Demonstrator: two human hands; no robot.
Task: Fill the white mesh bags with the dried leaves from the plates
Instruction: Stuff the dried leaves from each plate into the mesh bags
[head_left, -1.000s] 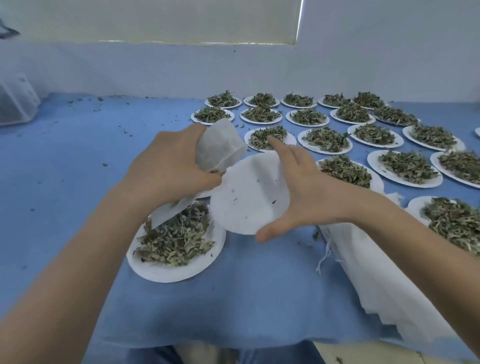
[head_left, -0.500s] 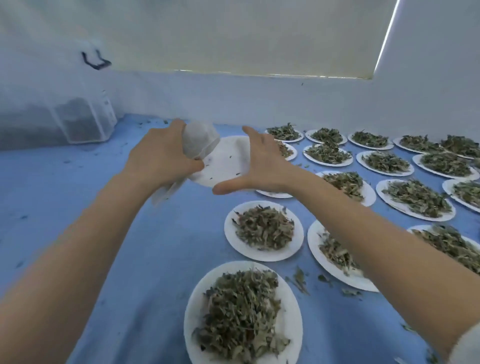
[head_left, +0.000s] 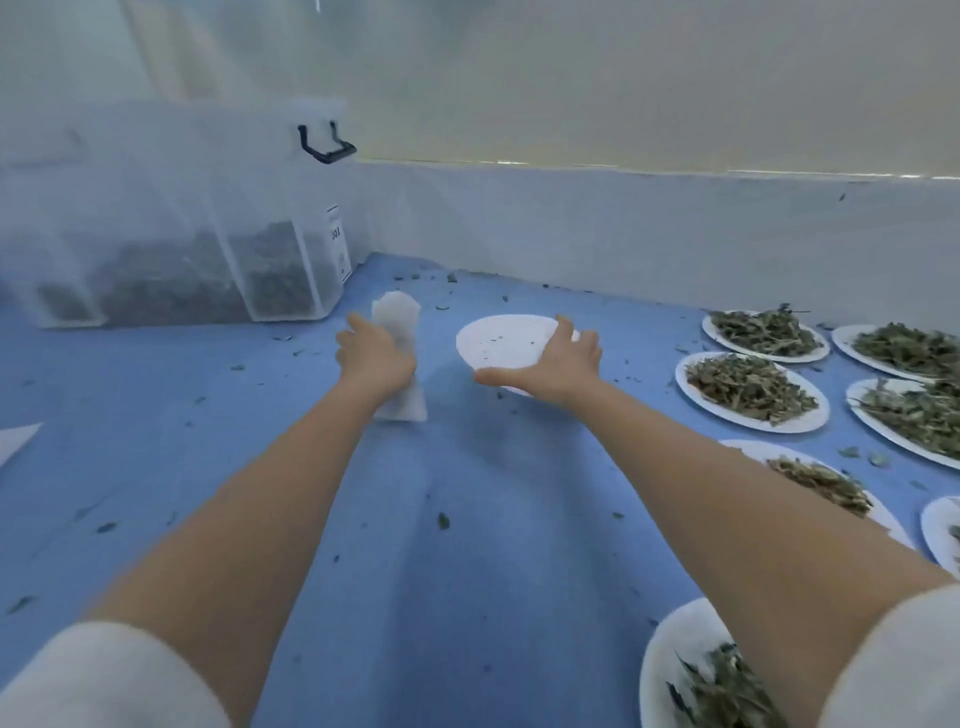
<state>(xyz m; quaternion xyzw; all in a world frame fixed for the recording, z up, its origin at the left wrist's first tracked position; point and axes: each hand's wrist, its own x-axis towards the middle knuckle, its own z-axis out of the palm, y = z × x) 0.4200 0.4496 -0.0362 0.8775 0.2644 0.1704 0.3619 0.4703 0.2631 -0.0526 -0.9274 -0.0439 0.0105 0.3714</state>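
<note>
My left hand is stretched far forward and grips a white mesh bag; the bag's top sticks up above my fist and its tail hangs below. To its right my right hand holds an empty white paper plate by its near right rim, with only a few leaf crumbs on it. The plate is low over the blue table cover; I cannot tell whether it touches. Plates heaped with dried leaves line the right side.
A clear plastic storage box with dark leaves inside and a black handle stands at the far left against the wall. Loose leaf bits are scattered over the blue cover. A plate of leaves sits near my right elbow. A white sheet corner shows at the left edge.
Both arms have reached far forward and apart. The bag and the empty plate, held together over a full plate before, are now separated near the storage box. My view has swung left.
</note>
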